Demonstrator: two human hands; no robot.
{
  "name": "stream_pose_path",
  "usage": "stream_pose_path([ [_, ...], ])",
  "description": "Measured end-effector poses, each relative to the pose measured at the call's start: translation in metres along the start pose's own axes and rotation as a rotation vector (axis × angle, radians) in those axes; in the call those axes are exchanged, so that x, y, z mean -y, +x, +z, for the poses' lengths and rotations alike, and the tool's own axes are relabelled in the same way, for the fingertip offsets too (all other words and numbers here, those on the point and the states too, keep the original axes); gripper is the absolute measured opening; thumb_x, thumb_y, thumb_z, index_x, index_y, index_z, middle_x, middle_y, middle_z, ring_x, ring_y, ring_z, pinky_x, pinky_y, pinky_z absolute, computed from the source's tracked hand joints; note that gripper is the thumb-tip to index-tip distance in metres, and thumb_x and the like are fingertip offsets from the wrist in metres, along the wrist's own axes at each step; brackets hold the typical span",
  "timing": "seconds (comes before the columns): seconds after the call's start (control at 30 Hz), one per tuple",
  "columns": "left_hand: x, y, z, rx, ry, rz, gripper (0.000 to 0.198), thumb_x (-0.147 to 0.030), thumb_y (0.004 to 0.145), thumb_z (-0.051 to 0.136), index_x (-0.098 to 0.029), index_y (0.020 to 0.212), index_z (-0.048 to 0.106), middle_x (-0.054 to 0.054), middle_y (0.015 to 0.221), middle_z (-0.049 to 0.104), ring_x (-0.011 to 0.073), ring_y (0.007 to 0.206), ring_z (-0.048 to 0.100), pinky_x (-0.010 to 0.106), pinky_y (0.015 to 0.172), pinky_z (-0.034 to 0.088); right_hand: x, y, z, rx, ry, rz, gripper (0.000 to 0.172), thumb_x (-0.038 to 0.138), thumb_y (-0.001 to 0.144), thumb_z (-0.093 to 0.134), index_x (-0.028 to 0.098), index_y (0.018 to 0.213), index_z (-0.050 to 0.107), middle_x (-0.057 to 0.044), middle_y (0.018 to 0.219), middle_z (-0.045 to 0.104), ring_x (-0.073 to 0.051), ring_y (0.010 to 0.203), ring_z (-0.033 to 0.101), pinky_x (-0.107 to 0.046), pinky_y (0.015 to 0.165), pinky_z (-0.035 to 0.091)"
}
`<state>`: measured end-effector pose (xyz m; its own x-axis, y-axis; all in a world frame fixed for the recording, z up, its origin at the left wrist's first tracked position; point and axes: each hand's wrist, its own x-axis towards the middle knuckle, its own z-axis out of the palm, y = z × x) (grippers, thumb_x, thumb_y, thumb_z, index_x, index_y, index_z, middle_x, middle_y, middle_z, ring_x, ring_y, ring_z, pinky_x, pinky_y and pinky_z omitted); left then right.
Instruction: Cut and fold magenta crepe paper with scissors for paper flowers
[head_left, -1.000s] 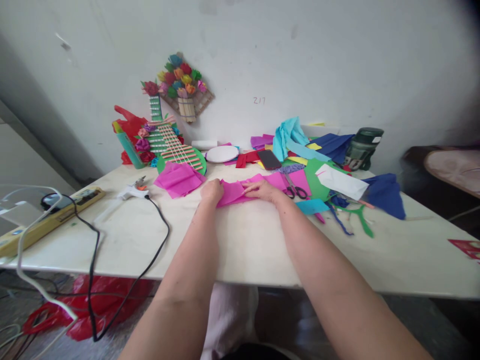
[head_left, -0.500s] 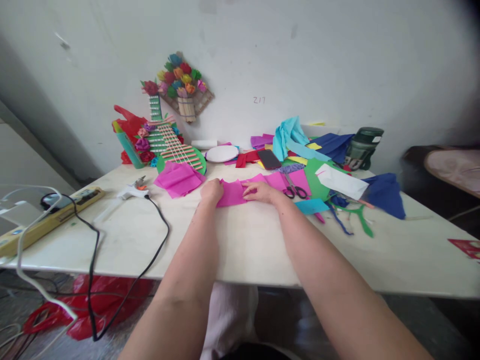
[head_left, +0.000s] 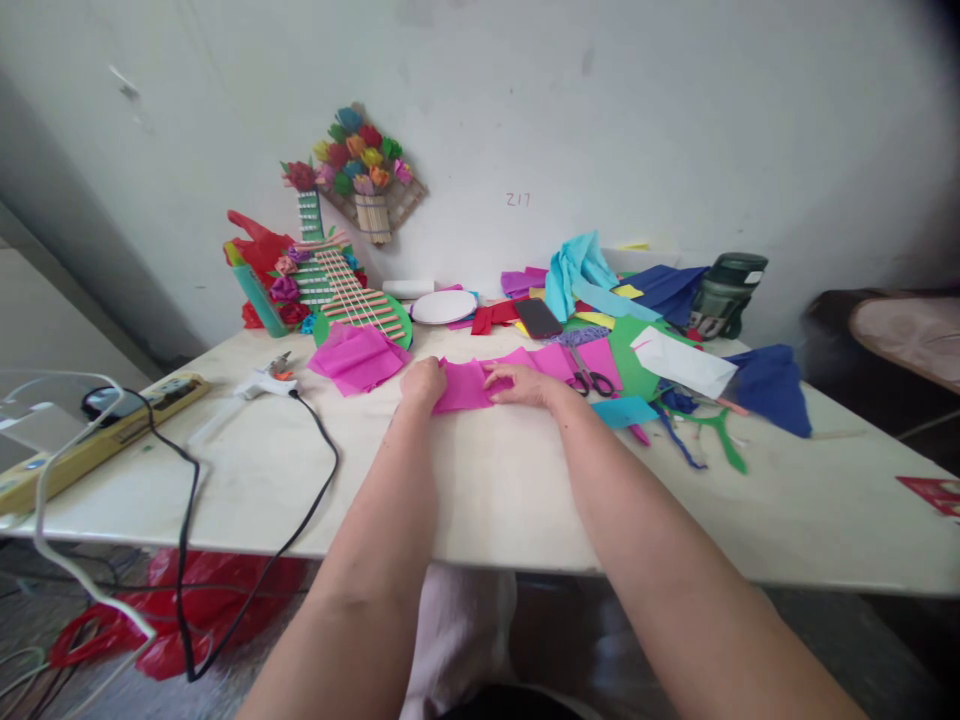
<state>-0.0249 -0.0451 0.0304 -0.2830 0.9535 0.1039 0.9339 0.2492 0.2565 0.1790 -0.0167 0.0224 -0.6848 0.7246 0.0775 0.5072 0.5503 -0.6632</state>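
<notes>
A long strip of pink crepe paper lies across the middle of the table. Its left end is in my left hand, whose fingers are curled closed around the edge. Further right along the strip, my right hand pinches the paper, with its fingertips at a crease. The strip continues behind my right hand toward the scissors, which lie on its right part with their dark handles toward me. Left of my left hand rests a separate crumpled piece of pink crepe paper.
A hot glue gun with a black cord and a power strip are at left. Behind stand a flower-trimmed paper guitar and a white oval disc. A phone, coloured paper scraps and a dark bottle lie toward the right.
</notes>
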Motion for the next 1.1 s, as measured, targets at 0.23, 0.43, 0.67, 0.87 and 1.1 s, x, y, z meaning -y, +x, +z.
stream_pose_path([
  [0.23, 0.0, -0.001, 0.0, -0.014, -0.007, 0.0, 0.042, -0.042, 0.089, 0.035, -0.016, 0.109, 0.062, 0.016, 0.111, 0.065, 0.0277, 0.104, 0.06, 0.035, 0.081, 0.047, -0.003, 0.002, 0.0, 0.005, 0.004, -0.004, 0.034, 0.014, 0.068, 0.068, 0.02, 0.101, 0.07, -0.007, 0.141, 0.045, -0.023, 0.13, 0.041, -0.035, 0.108, 0.029],
  [0.43, 0.0, -0.001, -0.001, -0.014, -0.024, -0.013, 0.051, -0.056, 0.078, 0.049, -0.014, 0.105, 0.062, 0.017, 0.109, 0.065, 0.0287, 0.101, 0.061, 0.033, 0.078, 0.047, -0.005, 0.004, 0.001, 0.006, 0.014, -0.013, 0.033, 0.013, 0.067, 0.068, 0.02, 0.099, 0.07, -0.007, 0.139, 0.048, -0.023, 0.129, 0.042, -0.036, 0.108, 0.03],
  [0.67, -0.001, -0.001, 0.001, -0.027, -0.007, -0.03, 0.047, -0.051, 0.077, 0.054, -0.015, 0.106, 0.062, 0.016, 0.109, 0.065, 0.0279, 0.101, 0.061, 0.033, 0.079, 0.047, 0.001, 0.005, 0.006, -0.044, -0.003, -0.011, 0.025, 0.014, 0.07, 0.064, 0.019, 0.094, 0.071, -0.007, 0.135, 0.052, -0.024, 0.126, 0.045, -0.037, 0.107, 0.032],
  [0.87, -0.003, -0.002, 0.0, -0.03, 0.004, -0.021, 0.047, -0.05, 0.078, 0.054, -0.015, 0.107, 0.062, 0.017, 0.11, 0.065, 0.0282, 0.102, 0.061, 0.033, 0.08, 0.047, 0.011, 0.011, 0.012, -0.289, -0.124, -0.032, 0.04, 0.02, 0.079, 0.056, 0.015, 0.119, 0.061, -0.011, 0.142, 0.043, -0.02, 0.133, 0.036, -0.036, 0.111, 0.025],
  [1.1, -0.002, -0.004, 0.001, -0.026, -0.005, -0.009, 0.039, -0.042, 0.082, 0.051, -0.015, 0.107, 0.061, 0.017, 0.11, 0.065, 0.0272, 0.102, 0.061, 0.033, 0.081, 0.047, 0.056, 0.024, 0.037, -0.276, -0.161, -0.105, 0.051, 0.017, 0.088, 0.037, 0.015, 0.139, 0.041, -0.005, 0.148, 0.034, -0.012, 0.138, 0.024, -0.031, 0.115, 0.017],
])
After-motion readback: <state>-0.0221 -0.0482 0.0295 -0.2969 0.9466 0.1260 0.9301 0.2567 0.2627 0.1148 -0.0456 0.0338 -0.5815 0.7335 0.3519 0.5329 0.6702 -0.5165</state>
